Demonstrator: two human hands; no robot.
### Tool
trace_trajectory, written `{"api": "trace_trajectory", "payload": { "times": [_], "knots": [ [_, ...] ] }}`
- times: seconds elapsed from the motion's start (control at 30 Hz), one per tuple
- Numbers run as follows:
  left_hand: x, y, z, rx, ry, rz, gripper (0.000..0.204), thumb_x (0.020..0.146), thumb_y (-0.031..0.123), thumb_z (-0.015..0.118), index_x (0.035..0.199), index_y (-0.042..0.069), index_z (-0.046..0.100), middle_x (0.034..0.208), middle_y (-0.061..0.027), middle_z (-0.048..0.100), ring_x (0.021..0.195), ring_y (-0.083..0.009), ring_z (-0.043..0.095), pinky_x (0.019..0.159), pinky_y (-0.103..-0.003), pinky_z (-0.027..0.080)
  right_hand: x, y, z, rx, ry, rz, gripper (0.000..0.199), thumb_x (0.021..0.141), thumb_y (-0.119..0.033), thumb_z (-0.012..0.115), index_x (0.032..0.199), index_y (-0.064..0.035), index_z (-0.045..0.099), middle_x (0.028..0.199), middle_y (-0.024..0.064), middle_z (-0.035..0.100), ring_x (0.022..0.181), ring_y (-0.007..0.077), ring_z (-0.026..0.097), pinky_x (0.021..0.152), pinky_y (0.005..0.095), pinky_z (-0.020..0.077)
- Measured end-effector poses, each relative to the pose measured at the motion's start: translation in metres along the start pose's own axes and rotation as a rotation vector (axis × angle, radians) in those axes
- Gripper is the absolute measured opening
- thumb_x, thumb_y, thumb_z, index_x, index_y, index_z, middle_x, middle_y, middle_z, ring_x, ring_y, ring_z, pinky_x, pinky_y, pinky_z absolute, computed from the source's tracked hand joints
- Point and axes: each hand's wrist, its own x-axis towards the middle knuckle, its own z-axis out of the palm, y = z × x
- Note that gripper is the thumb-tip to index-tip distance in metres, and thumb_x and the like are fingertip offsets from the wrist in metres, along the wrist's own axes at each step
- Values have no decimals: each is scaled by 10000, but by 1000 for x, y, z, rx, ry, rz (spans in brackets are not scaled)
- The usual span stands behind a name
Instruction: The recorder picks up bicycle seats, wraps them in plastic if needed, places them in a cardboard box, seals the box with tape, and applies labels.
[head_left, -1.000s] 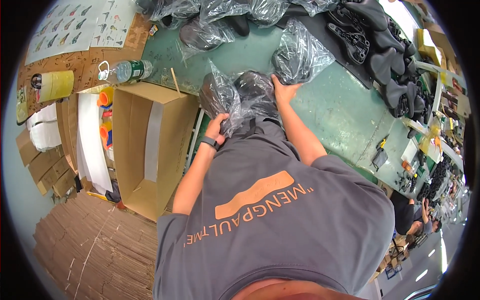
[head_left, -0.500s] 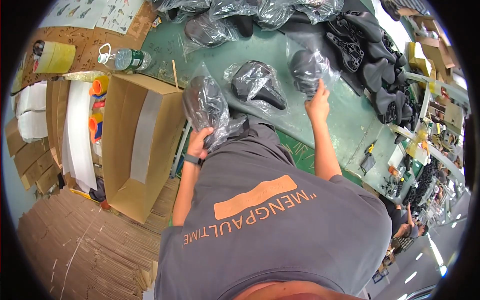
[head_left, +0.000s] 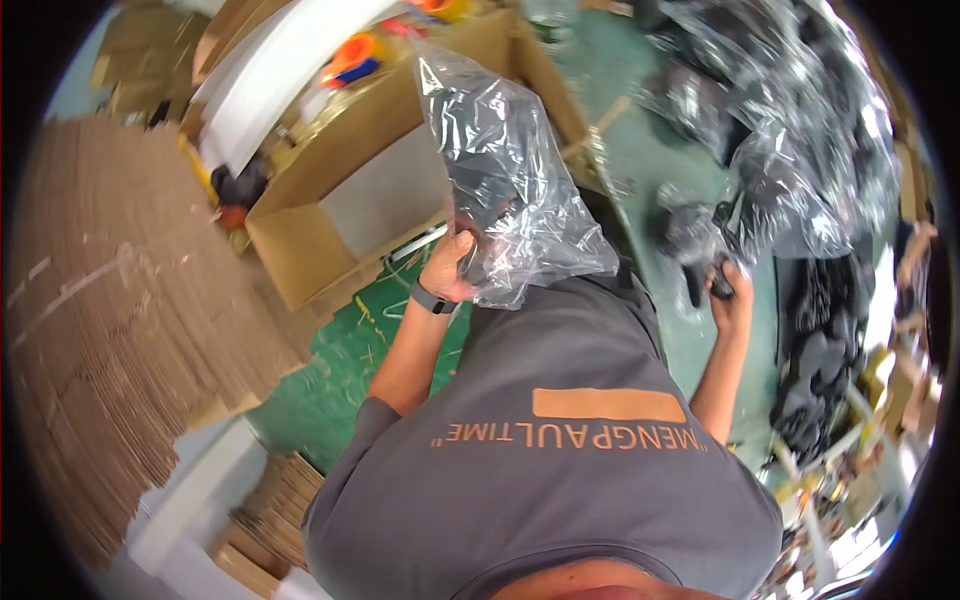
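My left hand grips a black moulded part wrapped in a clear plastic bag, held up beside an open cardboard box. A dark band sits on that wrist. My right hand is closed on another bagged black part lying on the green table. My grey shirt fills the lower middle of the view.
More bagged black parts are heaped at the back right of the table. Bare black parts lie along the right side. Flattened cardboard sheets are stacked on the left. Orange items sit behind the box. Green floor shows below.
I have turned left toward the box. My left hand has lifted its bagged part up and over toward the box. My right hand has come back with a bagged part from the table.
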Motion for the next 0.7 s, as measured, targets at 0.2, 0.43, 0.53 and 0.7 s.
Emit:
{"api": "trace_trajectory", "payload": {
  "times": [0.2,0.43,0.53,0.7],
  "knots": [
    [-42,153,-62,466,337,19,567,866,158,853,1356,15,607,1189,-66,717,1034,-167,689,928,-344,564,25,-8,290,-941,-345,-174,537,766,-52,818,1265,14,631,991,55,713,787,126,627,738,292,518],
    [-76,259,-289,401,633,-523,411,831,242,844,1133,-17,744,1041,-114,779,888,-216,743,809,-380,586,87,136,473,-625,-501,679,314,917,-232,770,1126,-41,633,832,55,655,576,130,564,446,254,404],
    [-79,271,-393,640,605,-793,486,766,367,878,1051,-17,787,983,-98,788,872,-192,737,811,-353,580,129,208,466,-142,-429,1296,345,964,-410,723,1057,-83,665,839,107,682,552,157,542,470,265,395],
    [-10,303,-423,1399,345,-1137,646,702,469,904,1167,36,788,1071,-91,781,865,-238,726,792,-398,605,146,296,519,-523,-391,1211,372,974,-439,751,1081,-99,644,869,101,679,592,124,599,460,227,408]
  ]
}}
